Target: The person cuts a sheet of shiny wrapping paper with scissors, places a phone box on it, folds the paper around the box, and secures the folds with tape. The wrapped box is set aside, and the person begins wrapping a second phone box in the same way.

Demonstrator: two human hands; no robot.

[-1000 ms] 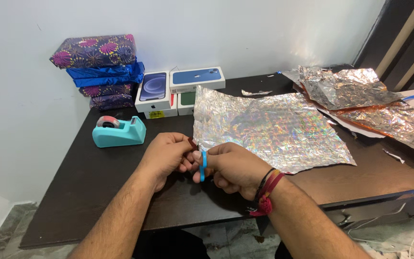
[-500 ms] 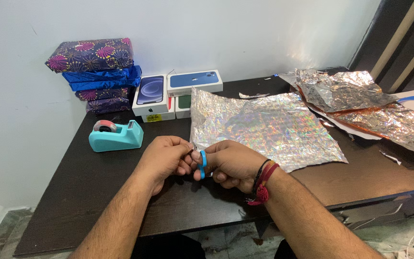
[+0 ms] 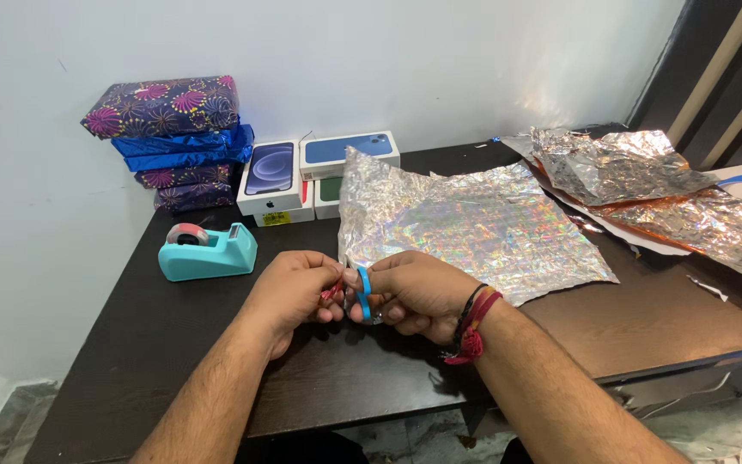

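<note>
1. We are seeing two hands meeting at the near middle of the dark surface [image 3: 173, 344]: the left hand [image 3: 295, 288] and the right hand [image 3: 414, 290], fingertips almost touching.
2. The right hand is grasping one pair of blue-handled scissors [image 3: 363, 294]; the left hand is pinching something small and reddish beside them, too hidden to name.
3. One holographic silver sheet [image 3: 474, 228] is lying just beyond the hands, its near left corner at the scissors.
4. Crumpled foil sheets [image 3: 646, 185], at least two, are lying at the far right.
5. One teal tape dispenser [image 3: 208, 249] is sitting at the left.
6. Four wrapped parcels [image 3: 173, 137] are stacked at the far left, with three phone boxes [image 3: 315, 172] beside them.
</note>
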